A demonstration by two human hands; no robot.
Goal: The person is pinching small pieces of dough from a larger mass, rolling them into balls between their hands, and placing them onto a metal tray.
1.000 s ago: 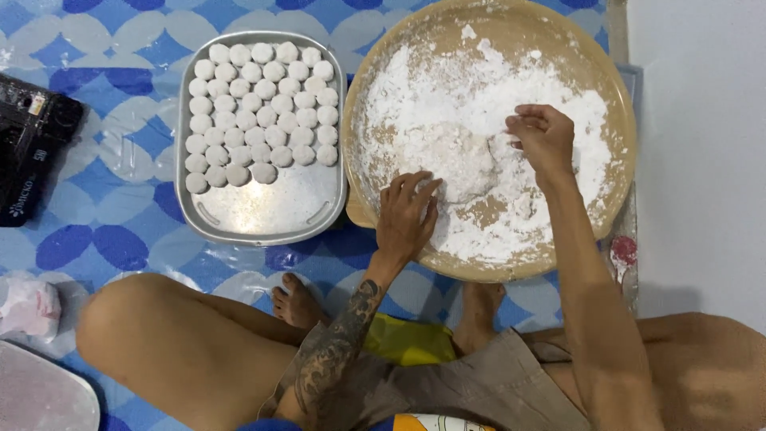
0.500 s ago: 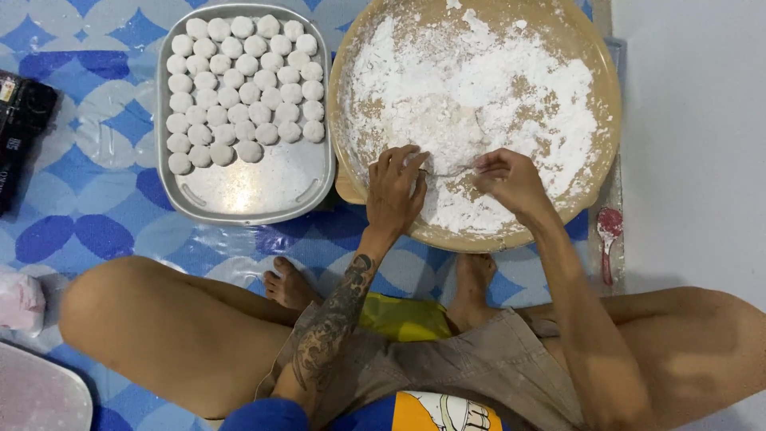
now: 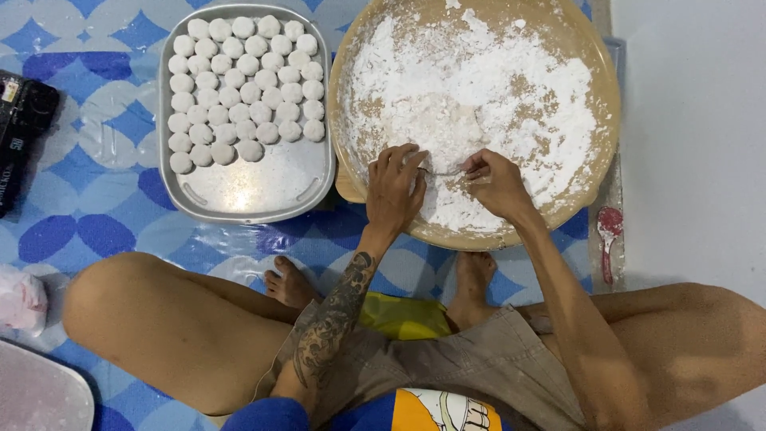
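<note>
A big round tan tray [image 3: 600, 172] dusted with white flour sits in front of me on the floor. My left hand [image 3: 395, 190] rests on its near part, fingers curled over the flour. Beside it, my right hand [image 3: 496, 182] pinches something small in the flour; a thin strand or a piece of dough seems to run between the two hands, too small to tell. To the left, a rectangular metal tray [image 3: 263, 187] holds several rows of small white dough balls [image 3: 243, 92] in its far half.
A blue and white patterned mat [image 3: 88, 207] covers the floor. A black object [image 3: 20, 136] lies at the left edge, a pink-white bag [image 3: 20, 299] below it. A red spoon [image 3: 608, 235] lies right of the round tray. My crossed legs fill the foreground.
Both hands have drawn back from the middle of the floured tray to its near edge and come close together. The view has shifted slightly.
</note>
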